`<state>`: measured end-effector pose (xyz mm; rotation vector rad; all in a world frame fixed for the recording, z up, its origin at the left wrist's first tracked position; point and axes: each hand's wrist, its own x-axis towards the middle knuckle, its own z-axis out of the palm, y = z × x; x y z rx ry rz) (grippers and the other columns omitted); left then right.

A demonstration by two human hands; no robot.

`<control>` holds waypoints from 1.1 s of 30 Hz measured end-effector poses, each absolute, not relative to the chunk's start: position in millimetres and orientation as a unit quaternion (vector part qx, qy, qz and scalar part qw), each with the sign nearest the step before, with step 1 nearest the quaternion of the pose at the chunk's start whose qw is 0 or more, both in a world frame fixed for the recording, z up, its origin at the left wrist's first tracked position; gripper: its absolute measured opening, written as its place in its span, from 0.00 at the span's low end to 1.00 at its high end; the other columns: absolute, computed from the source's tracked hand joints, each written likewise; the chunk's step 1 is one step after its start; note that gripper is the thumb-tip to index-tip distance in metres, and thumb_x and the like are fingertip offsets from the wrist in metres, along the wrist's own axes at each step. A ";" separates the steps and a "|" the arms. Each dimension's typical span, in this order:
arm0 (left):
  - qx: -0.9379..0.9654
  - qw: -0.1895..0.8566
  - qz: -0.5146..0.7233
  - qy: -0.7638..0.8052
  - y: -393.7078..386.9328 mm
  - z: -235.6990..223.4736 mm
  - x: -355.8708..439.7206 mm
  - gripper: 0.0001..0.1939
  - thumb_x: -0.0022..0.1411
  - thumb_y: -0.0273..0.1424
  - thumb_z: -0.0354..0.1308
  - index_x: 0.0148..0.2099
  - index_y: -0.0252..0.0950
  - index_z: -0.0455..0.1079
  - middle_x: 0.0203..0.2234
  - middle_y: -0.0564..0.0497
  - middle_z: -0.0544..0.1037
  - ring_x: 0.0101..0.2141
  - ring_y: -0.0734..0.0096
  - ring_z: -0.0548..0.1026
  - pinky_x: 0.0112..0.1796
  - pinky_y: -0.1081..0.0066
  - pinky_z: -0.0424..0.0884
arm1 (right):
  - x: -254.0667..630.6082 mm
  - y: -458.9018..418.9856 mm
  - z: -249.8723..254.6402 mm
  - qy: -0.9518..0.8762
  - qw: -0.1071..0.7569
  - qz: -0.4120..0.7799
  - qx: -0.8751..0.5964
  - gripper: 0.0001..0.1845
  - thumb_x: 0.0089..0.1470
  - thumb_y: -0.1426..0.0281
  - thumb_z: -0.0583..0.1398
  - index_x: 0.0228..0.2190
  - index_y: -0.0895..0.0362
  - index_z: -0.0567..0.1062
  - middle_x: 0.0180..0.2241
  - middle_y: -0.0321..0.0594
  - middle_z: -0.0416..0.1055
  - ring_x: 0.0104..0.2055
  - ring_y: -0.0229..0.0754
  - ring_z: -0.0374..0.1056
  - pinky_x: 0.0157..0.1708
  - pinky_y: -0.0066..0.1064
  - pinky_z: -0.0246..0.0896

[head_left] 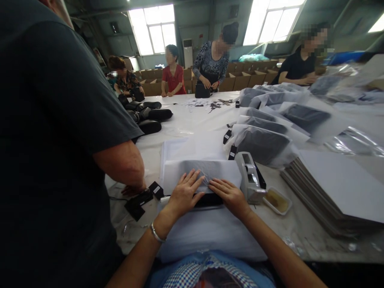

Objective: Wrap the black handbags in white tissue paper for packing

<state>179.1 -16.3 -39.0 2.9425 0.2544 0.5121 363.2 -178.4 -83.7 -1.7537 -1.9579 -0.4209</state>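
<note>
Both palms lie on white tissue paper [225, 170] folded over a dark, flat item [210, 200], whose black edge shows below the paper. My left hand [186, 190], a silver bangle on its wrist, rests flat with fingers stretched out. Beside it, my right hand [229, 195] presses the sheet with its fingers extended, the fingertips of the two hands close together. What the dark item is, I cannot make out under the paper. More white sheets [177, 150] lie beneath and behind it. A tape dispenser [250, 180] stands just right of my right hand.
Black tags [156, 190] lie at left, near a co-worker's arm [123, 166]. On the right are a small dish [277, 200], a stack of boards [339, 188] and several tissue-wrapped dark items [261, 144]. Black items [156, 115] line the left; other people stand across the table.
</note>
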 end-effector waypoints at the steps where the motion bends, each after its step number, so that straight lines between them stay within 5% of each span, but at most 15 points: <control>1: 0.982 0.067 0.158 0.083 -18.0 -44.1 179.6 0.28 0.68 0.39 0.55 0.66 0.38 0.58 0.67 0.43 0.58 0.66 0.52 0.54 0.62 0.47 0.56 | 362.5 -182.7 -83.1 -0.712 0.238 -0.146 -0.644 0.28 0.60 0.84 0.49 0.56 0.54 0.70 0.57 0.41 0.69 0.60 0.43 0.63 0.59 0.42 0.62; 8: 0.984 0.044 0.150 0.088 -31.8 -61.8 158.6 0.25 0.69 0.38 0.53 0.66 0.39 0.60 0.67 0.46 0.57 0.67 0.54 0.51 0.63 0.49 0.54 | 342.0 -241.1 -74.0 -0.670 0.310 -0.051 -0.672 0.17 0.62 0.74 0.57 0.51 0.51 0.74 0.50 0.41 0.75 0.55 0.44 0.68 0.56 0.42 0.65; 14: 0.982 0.048 0.161 0.085 -33.9 -69.2 154.2 0.25 0.70 0.38 0.52 0.66 0.38 0.59 0.67 0.46 0.56 0.68 0.54 0.49 0.64 0.49 0.52 | 321.3 -274.2 -84.8 -0.703 0.254 0.084 -0.658 0.18 0.54 0.60 0.66 0.46 0.52 0.76 0.52 0.44 0.73 0.59 0.52 0.62 0.57 0.48 0.61; 23: 0.980 0.070 0.167 0.084 -30.9 -65.6 153.9 0.24 0.69 0.38 0.54 0.64 0.38 0.62 0.66 0.46 0.59 0.67 0.56 0.52 0.64 0.51 0.53 | 314.3 -265.0 -92.3 -0.691 0.288 0.125 -0.651 0.08 0.61 0.65 0.61 0.39 0.53 0.79 0.43 0.42 0.76 0.47 0.43 0.70 0.50 0.37 0.64; 33: 0.981 0.113 0.137 0.080 -31.7 -51.4 153.1 0.22 0.69 0.44 0.52 0.59 0.43 0.70 0.67 0.45 0.58 0.67 0.52 0.52 0.63 0.48 0.53 | 317.1 -252.7 -61.1 -0.617 0.297 0.234 -0.690 0.12 0.63 0.64 0.57 0.39 0.53 0.81 0.39 0.38 0.79 0.42 0.40 0.73 0.47 0.30 0.64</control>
